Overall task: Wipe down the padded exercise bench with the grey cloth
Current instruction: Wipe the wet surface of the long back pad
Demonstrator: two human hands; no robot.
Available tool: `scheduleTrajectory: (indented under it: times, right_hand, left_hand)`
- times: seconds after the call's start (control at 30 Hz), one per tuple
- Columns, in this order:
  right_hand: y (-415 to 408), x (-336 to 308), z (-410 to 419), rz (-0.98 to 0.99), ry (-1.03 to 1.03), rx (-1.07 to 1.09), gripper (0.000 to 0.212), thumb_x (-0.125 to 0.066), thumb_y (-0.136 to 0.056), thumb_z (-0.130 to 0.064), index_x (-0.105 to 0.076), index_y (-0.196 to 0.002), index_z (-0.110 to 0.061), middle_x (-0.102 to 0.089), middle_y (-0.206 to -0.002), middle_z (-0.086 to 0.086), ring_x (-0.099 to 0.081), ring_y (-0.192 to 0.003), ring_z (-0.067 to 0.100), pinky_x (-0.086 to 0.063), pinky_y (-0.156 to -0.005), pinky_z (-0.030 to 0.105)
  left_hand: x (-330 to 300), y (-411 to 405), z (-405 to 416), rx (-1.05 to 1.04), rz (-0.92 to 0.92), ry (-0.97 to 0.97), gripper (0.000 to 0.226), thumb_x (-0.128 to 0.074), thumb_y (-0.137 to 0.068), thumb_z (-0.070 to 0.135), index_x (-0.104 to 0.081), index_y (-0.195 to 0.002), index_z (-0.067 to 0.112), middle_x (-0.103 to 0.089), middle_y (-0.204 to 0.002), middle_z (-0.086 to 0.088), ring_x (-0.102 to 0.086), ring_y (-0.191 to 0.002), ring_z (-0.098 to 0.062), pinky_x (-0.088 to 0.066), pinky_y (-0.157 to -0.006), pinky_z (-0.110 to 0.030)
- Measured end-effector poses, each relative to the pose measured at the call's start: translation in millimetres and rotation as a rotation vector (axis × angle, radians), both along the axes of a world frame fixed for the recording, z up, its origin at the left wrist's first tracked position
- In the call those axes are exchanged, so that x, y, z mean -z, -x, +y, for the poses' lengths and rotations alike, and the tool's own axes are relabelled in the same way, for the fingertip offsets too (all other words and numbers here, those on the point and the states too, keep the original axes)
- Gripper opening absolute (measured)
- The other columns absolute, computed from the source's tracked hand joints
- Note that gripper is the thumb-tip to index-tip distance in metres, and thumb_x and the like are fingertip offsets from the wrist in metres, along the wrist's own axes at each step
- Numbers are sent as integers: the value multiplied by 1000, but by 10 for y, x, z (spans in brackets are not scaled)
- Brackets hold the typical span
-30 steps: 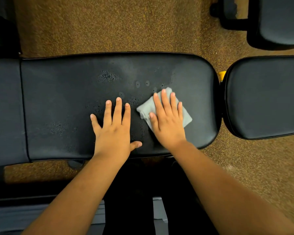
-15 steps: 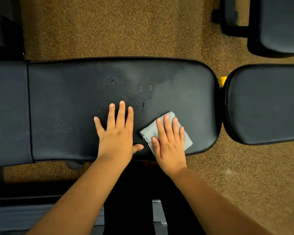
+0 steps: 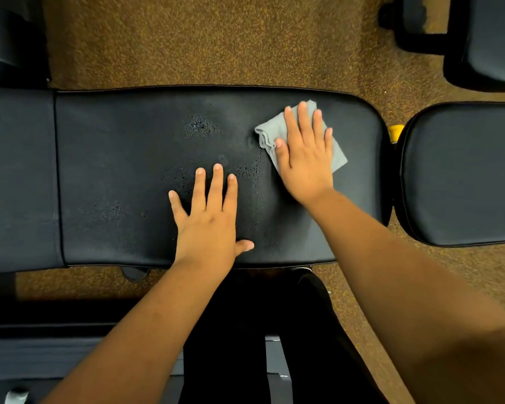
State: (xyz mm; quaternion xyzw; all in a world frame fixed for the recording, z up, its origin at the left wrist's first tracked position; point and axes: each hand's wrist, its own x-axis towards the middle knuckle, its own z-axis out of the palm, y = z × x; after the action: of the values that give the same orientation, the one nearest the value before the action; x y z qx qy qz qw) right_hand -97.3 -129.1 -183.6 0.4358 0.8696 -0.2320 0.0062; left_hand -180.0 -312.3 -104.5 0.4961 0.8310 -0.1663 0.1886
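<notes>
Right now your right hand (image 3: 305,157) lies flat on the cloth (image 3: 274,129), fingers straight and slightly spread, pressing it onto the bench (image 3: 123,158) near the far edge, toward the pad's rounded right end. The grey cloth is folded, with a bunched corner sticking out past your thumb on the left and a flat corner showing past the little-finger side. Your left hand (image 3: 207,220) rests palm down on the bare pad, fingers straight and apart, thumb out near the close edge, well clear of the cloth. Between your hands, wet droplets (image 3: 251,170) speckle the black vinyl, with another damp patch (image 3: 200,126) left of the cloth and a fainter one (image 3: 114,208) further left. A seam (image 3: 57,176) crosses the pad at the left. A second pad (image 3: 464,173) sits just beside the right end, with a yellow part (image 3: 395,132) in the gap. Speckled brown floor (image 3: 216,39) surrounds it all
</notes>
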Motion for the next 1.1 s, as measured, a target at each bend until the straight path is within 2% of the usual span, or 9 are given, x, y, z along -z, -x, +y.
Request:
scheduleTrajectory:
  times: [0.1, 0.27, 0.37, 0.53, 0.67, 0.8, 0.93, 1.1]
  right_hand:
    - [-74, -9, -135, 17, 19, 12, 62, -18, -100, -46, -17, -156, -20, -11, -164, 7, -5, -150, 35, -5, -119, 54]
    - [-549, -38, -836, 23, 66, 6, 60, -21, -103, -44, -10, -157, -20, -6, -165, 6, 1, -151, 31, -5, -121, 54]
    - [-790, -46, -1075, -7, 63, -42, 59, -22, -103, -43, -13, -156, -20, -5, -164, 5, 1, -151, 29, -6, -120, 53]
    - [-641, -32, -552, -24, 62, -128, 61, -22, -102, -46, -17, -156, -20, -11, -164, 6, -1, -151, 30, -6, -119, 53]
    - [-249, 23, 152, -24, 46, -16, 65, -19, -99, -50, -18, -156, -19, -10, -164, 8, -6, -150, 35, -7, -117, 55]
    - [10, 58, 554, -22, 70, 78, 59, -25, -103, -44, -13, -157, -21, -4, -165, 7, 1, -151, 32, -2, -119, 56]
    - [-49, 68, 325, 7, 45, 109, 60, -24, -103, -44, -14, -157, -19, -6, -165, 7, 0, -151, 32, -2, -120, 54]
    - [-577, 37, -462, 6, 35, 73, 62, -21, -102, -46, -18, -156, -17, -11, -164, 8, -7, -150, 34, -9, -119, 53]
  left_hand:
    - [-6, -6, 3, 3, -3, 12, 121, -55, -73, 77, 12, -153, 16, 16, -160, -10, 11, -148, -34, -11, -111, -67]
    - [-11, -3, 21, -13, -10, 15, 122, -57, -72, 77, 11, -153, 16, 16, -160, -10, 11, -148, -33, -11, -111, -66]
    - [-15, -7, 25, -20, -13, 10, 123, -59, -71, 76, 10, -153, 16, 14, -161, -9, 9, -148, -33, -12, -110, -66]
    - [-4, -7, 21, -17, -23, 19, 123, -58, -71, 75, 12, -153, 15, 16, -160, -10, 10, -148, -34, -11, -110, -68]
    - [13, -1, 13, -4, -12, 25, 121, -54, -74, 76, 16, -152, 15, 19, -159, -10, 12, -147, -34, -12, -111, -67]
    - [17, -5, 8, -2, -3, 13, 121, -54, -73, 77, 13, -153, 15, 16, -160, -11, 10, -148, -34, -13, -110, -68]
    - [10, -8, 14, -7, -6, 24, 122, -54, -74, 76, 15, -152, 15, 18, -160, -10, 12, -148, -34, -11, -111, -67]
    - [6, -5, 23, -30, -32, 9, 123, -59, -72, 74, 12, -153, 16, 16, -161, -9, 11, -148, -33, -10, -111, -67]
